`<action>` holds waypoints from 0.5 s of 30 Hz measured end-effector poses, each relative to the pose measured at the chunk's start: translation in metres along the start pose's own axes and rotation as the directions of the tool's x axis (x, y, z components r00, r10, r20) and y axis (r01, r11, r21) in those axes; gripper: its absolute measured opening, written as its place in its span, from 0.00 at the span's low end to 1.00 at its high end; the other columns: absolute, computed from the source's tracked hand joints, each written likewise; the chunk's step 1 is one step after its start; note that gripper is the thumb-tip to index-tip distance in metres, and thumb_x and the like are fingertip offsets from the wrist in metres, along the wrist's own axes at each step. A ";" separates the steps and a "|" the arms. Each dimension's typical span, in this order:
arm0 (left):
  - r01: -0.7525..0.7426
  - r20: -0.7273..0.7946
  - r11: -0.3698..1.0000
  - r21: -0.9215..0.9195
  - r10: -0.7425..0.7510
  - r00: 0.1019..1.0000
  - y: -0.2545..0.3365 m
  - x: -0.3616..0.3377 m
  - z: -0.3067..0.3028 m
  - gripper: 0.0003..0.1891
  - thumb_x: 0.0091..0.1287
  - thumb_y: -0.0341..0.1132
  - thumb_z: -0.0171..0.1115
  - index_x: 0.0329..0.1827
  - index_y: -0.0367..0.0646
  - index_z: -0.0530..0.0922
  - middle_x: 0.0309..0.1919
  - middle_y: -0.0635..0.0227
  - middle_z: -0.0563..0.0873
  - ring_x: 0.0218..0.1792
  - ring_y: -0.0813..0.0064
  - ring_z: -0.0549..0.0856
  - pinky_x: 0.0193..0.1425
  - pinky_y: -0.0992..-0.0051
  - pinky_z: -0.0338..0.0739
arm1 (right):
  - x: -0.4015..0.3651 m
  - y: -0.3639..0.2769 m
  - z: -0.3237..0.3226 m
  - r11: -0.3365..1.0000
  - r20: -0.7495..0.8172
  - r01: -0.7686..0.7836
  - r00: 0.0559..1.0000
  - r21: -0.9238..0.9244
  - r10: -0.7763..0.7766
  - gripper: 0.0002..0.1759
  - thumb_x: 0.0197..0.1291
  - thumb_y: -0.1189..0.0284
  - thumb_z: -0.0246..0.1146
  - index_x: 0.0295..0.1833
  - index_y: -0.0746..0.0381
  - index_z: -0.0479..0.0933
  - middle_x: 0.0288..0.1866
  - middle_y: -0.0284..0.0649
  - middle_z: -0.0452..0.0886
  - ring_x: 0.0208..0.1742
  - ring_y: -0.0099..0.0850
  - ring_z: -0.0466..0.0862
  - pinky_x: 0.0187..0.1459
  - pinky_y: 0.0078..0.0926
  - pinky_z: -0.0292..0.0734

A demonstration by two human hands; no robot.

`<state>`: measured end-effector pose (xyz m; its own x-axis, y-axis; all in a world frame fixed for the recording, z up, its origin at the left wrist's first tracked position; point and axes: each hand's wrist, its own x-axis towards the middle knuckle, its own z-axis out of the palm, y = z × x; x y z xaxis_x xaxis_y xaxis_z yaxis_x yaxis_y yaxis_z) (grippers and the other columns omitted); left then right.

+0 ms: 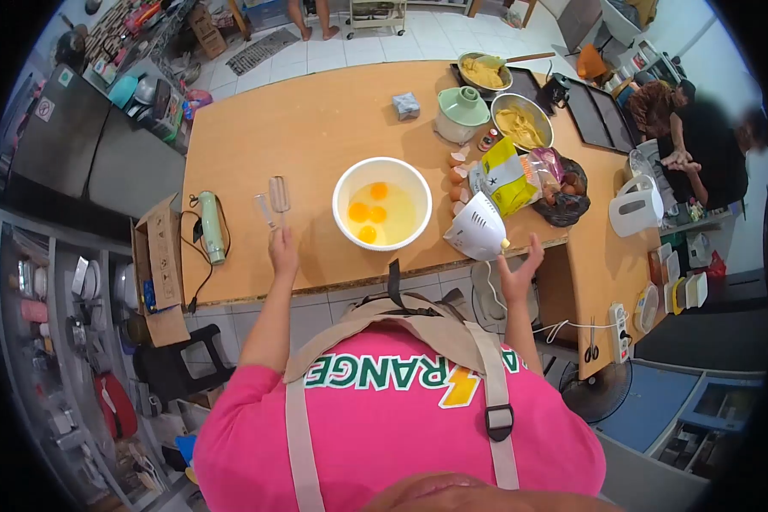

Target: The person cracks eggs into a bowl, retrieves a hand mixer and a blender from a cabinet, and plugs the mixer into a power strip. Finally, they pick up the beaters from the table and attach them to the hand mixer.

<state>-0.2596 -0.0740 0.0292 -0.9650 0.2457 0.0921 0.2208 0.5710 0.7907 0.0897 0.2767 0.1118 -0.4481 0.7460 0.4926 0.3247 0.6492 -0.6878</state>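
My left hand [283, 252] is closed on the stems of two metal mixer beaters [279, 194], whose wire ends point away from me above the table. To their right, a white bowl [340, 206] holds several raw yolks [378, 191] in clear egg white. My right hand [520, 266] is open with its fingers spread, close beside a white hand mixer [478, 229] near the table's front edge. Whether the thumb touches the mixer cannot be made out. Behind the mixer lie cracked eggshells [458, 175] and a yellow-green packet [505, 177].
A green hand blender [211, 229] and its cord lie at left beside a cardboard box [158, 252]. Batter bowls [548, 141], a green-lidded container [463, 108] and dark trays [602, 115] stand at back right. A white jug [636, 209] is nearer. Another person [708, 154] is at right.
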 end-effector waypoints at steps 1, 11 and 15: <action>-0.114 -0.123 0.992 -0.060 0.106 0.987 0.011 -0.006 -0.009 0.13 0.72 0.37 0.51 0.33 0.36 0.73 0.29 0.56 0.74 0.34 0.59 0.74 0.40 0.66 0.69 | 0.005 -0.006 -0.004 1.000 -0.010 -0.001 1.000 -0.004 0.001 0.47 0.41 0.69 0.72 0.69 0.61 0.58 0.63 0.49 0.64 0.67 0.46 0.61 0.68 0.43 0.54; -0.487 -0.088 0.827 -0.282 0.483 0.871 0.164 -0.093 -0.038 0.06 0.65 0.32 0.62 0.32 0.39 0.79 0.29 0.61 0.77 0.31 0.63 0.75 0.37 0.68 0.69 | 0.041 -0.179 0.038 0.839 0.478 0.042 0.805 0.543 -0.350 0.48 0.42 0.62 0.76 0.67 0.62 0.57 0.66 0.47 0.63 0.65 0.37 0.66 0.65 0.40 0.61; -0.653 0.136 0.700 -0.287 0.705 0.696 0.186 -0.101 -0.037 0.08 0.59 0.35 0.68 0.37 0.40 0.81 0.35 0.58 0.82 0.36 0.61 0.81 0.37 0.63 0.73 | -0.005 -0.222 0.075 0.315 0.653 -0.573 0.683 0.757 -0.327 0.38 0.51 0.74 0.72 0.63 0.62 0.58 0.60 0.42 0.69 0.55 0.27 0.74 0.56 0.27 0.71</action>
<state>-0.1264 -0.0215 0.1896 -0.4967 0.6800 0.5393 0.7444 0.0142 0.6676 -0.0423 0.1172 0.2224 -0.9562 0.2004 0.2133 -0.2715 -0.3350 -0.9022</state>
